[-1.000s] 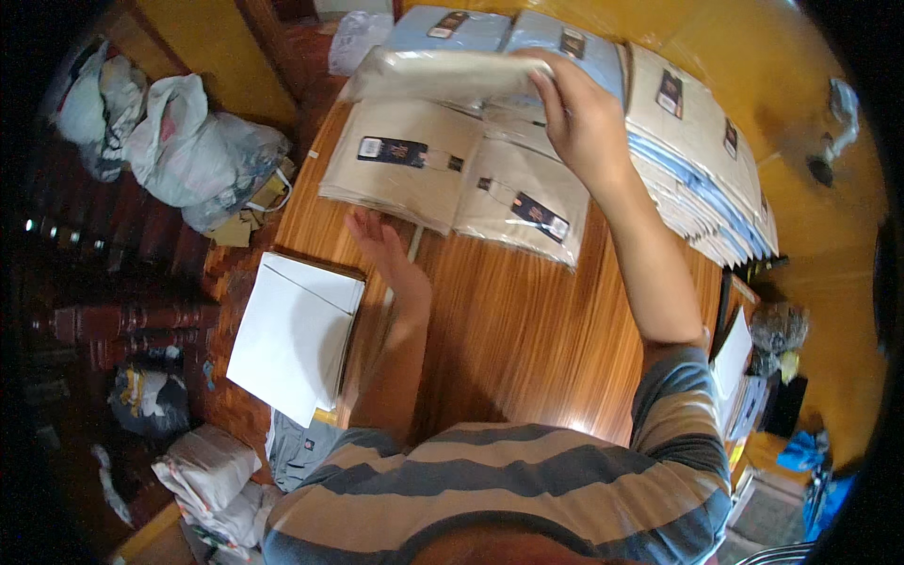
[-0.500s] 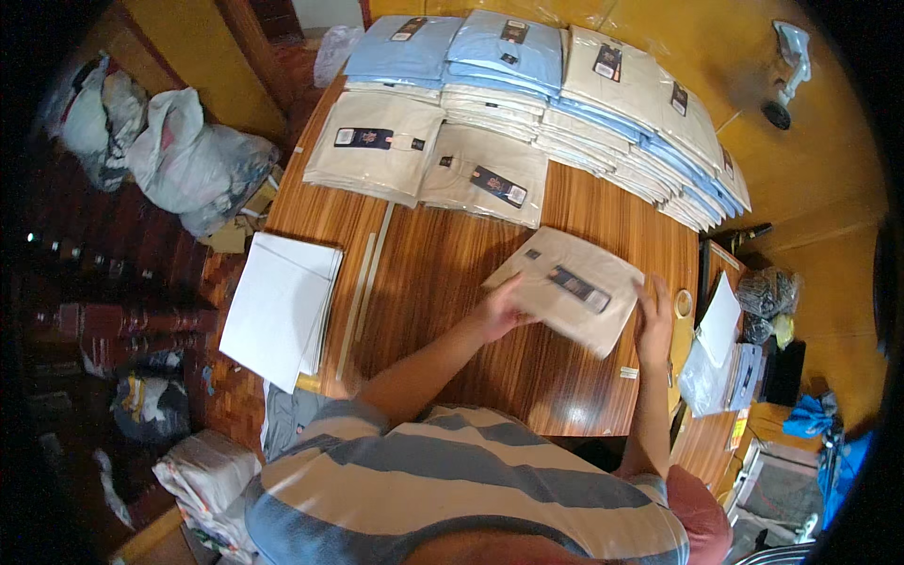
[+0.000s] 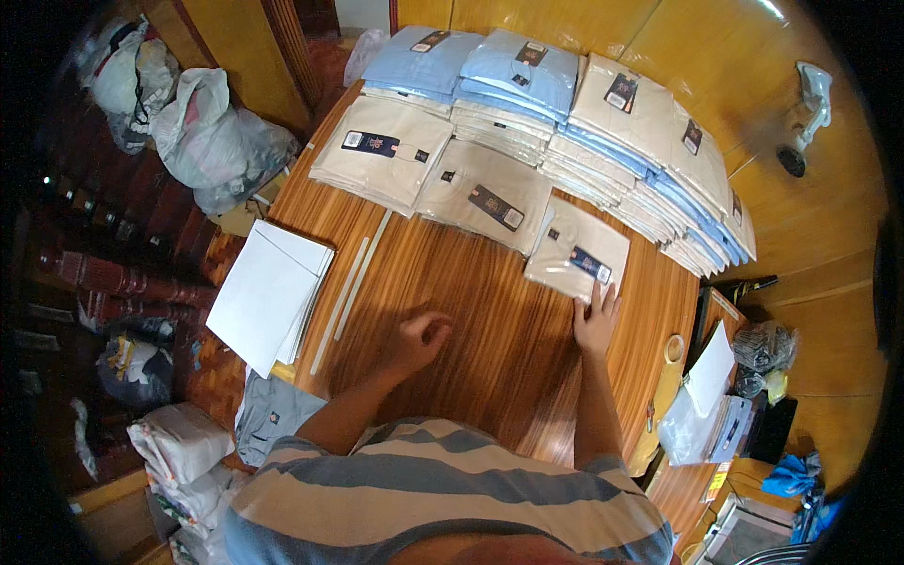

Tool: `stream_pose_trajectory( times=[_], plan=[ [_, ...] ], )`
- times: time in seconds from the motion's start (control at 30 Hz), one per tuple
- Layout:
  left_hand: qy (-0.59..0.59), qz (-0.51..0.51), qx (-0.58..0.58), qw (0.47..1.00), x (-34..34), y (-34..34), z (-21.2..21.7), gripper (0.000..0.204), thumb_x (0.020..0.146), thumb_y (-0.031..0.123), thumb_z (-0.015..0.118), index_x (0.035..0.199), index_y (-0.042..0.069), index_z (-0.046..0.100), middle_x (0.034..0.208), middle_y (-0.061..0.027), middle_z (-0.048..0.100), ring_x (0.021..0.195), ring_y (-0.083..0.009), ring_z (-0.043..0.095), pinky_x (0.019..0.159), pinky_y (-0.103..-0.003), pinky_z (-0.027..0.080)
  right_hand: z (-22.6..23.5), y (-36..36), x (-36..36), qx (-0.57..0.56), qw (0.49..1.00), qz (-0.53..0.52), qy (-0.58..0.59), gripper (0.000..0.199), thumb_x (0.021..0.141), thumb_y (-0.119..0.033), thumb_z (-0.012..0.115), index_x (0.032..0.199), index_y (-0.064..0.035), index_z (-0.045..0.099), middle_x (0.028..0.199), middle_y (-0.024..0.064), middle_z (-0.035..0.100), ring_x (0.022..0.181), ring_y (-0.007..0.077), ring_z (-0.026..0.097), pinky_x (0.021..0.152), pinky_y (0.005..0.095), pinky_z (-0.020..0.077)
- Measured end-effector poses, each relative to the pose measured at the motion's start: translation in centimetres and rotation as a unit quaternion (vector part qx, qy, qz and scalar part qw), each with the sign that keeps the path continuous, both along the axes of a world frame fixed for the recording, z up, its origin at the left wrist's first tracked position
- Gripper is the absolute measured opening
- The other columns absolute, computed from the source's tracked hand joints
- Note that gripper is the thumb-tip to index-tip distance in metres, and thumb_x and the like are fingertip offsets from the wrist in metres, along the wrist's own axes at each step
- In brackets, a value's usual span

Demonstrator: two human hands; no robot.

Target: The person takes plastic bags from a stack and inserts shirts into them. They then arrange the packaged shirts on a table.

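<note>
A beige folded shirt in clear plastic [image 3: 573, 247], with a dark tag, lies on the wooden table [image 3: 452, 282]. My right hand [image 3: 595, 325] rests at its near edge, fingers stretched out over the plastic. To the left, my left hand [image 3: 421, 341] hovers over the bare wood with its fingers curled in and nothing visible in them. Beside the shirt lies a second beige packed shirt [image 3: 480, 212]. Farther left is a low stack of beige packed shirts [image 3: 372, 169].
Tall stacks of blue packed shirts [image 3: 518, 71] and beige packed shirts [image 3: 621, 104] line the far side. White sheets [image 3: 268, 292] lie at the left edge, above a grey garment [image 3: 273, 414]. A tape roll [image 3: 673, 349] sits at the right edge. Stuffed bags [image 3: 212, 141] stand at left.
The beige packed shirt has moved away from me, from between both hands down beside the other packs. My left hand has let go and drawn back left; my right hand stays at the shirt.
</note>
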State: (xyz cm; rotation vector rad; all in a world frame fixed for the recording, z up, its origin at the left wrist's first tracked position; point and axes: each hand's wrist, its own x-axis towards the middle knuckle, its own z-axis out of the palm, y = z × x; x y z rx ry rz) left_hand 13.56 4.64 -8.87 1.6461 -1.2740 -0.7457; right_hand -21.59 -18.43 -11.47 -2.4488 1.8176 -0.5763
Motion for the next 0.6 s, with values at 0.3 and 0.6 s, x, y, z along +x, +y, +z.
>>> stream_pose_trajectory(
  times=[0.3,0.6],
  plan=[
    [-0.162,0.037,0.075,0.983,3.4,-1.5,1.5,0.021,0.096,0.023,0.069,0.105,0.005,0.075,0.093,-0.0156,0.076,0.082,-0.0281,0.075,0.073,-0.037,0.059,2.8,-3.4,2.3,0.003,0.999,0.002,0.041,0.064,0.097,-0.050,0.064,0.149,-0.0140,0.054,0.160,0.0327,0.031,0.145,0.0576,0.028,0.119,0.0610,0.0288],
    [-0.167,0.063,0.017,0.984,3.4,-1.5,-2.1,0.018,0.094,0.024,0.070,0.097,0.007,0.076,0.081,-0.0117,0.075,0.068,-0.0247,0.073,0.062,-0.036,0.058,20.6,-11.8,16.7,-0.240,0.936,0.205,-0.154,0.033,0.087,-0.017,0.076,0.117,-0.0054,0.068,0.121,0.0164,0.067,0.118,0.0392,0.062,0.100,0.0470,0.0502]
  ],
)
